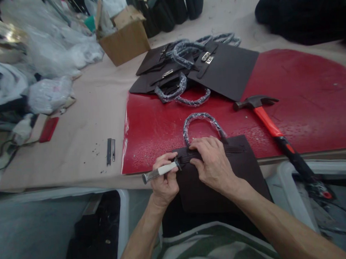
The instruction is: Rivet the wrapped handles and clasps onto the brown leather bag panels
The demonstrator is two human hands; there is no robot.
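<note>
A dark brown leather panel [219,189] with a plastic-wrapped handle [203,115] hangs over the front edge of the red board [158,134]. My left hand [165,180] is closed around a metal punch tool with a white grip [166,168], its flat end against the strap at the panel's upper left. Just right of it, my right hand [211,162] pinches the panel's top strap below the handle, thumb and fingers pressed on the leather.
A claw hammer [267,120] with a red and black handle lies to the right. More dark panels [230,68] are piled behind. Two small metal tools [109,151] rest at left, near a cardboard box [126,39]. Plastic bins [284,185] stand below the table's edge.
</note>
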